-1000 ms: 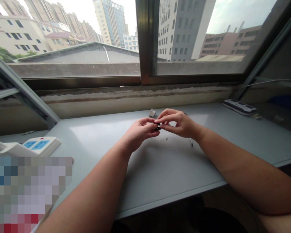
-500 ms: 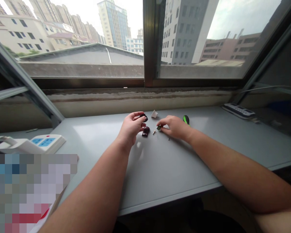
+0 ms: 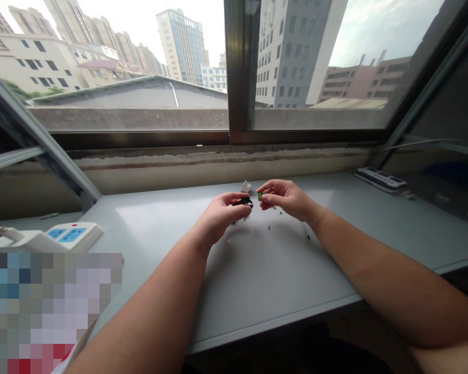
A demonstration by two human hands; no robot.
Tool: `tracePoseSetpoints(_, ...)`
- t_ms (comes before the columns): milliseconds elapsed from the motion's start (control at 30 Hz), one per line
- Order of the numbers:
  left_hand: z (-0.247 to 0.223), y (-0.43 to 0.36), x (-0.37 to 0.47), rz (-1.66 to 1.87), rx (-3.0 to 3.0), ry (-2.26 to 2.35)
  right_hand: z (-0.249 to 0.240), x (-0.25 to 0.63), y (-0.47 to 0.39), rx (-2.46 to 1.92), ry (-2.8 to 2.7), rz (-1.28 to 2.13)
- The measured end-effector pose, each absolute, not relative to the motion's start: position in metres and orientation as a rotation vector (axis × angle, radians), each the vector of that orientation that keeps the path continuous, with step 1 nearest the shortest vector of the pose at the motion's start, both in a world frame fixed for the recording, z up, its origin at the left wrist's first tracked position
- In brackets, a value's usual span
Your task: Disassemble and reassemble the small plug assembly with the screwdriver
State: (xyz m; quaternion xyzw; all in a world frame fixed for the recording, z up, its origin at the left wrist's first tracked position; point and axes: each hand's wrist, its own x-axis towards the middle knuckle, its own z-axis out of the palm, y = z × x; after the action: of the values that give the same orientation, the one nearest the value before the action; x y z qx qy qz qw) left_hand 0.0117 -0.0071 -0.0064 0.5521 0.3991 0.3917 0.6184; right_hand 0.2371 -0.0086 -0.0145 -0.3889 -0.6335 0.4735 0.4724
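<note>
Head view: two parts held over the tabletop [image 3: 281, 291], closer to its back edge than its front edge.
Black piece [image 3: 246, 202]: gripped by left hand [image 3: 226, 215], fingers closed on it; long axis roughly parallel to back edge, free end pointing toward right edge.
Green piece [image 3: 260, 197]: pinched by right hand [image 3: 286, 197], thumb against fingers; long axis unclear, partly covered.
Gap: green just right of black's free end, not touching; right hand nearer green, left nearer black.
Screw [image 3: 269, 227]: loose, front-edge side of gap.
</note>
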Motion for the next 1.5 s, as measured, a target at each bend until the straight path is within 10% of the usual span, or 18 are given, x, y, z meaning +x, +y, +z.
tracePoseSetpoints(600,-0.0082,-0.0097,0.0136,0.846,1.416,0.841,-0.0147,0.2384,-0.0102,-0.767,-1.418,1.382)
tracePoseSetpoints(1500,-0.0078,-0.0095,0.0157,0.892,1.478,0.875,-0.0144,0.2325,-0.016,-0.879,-1.795,0.797)
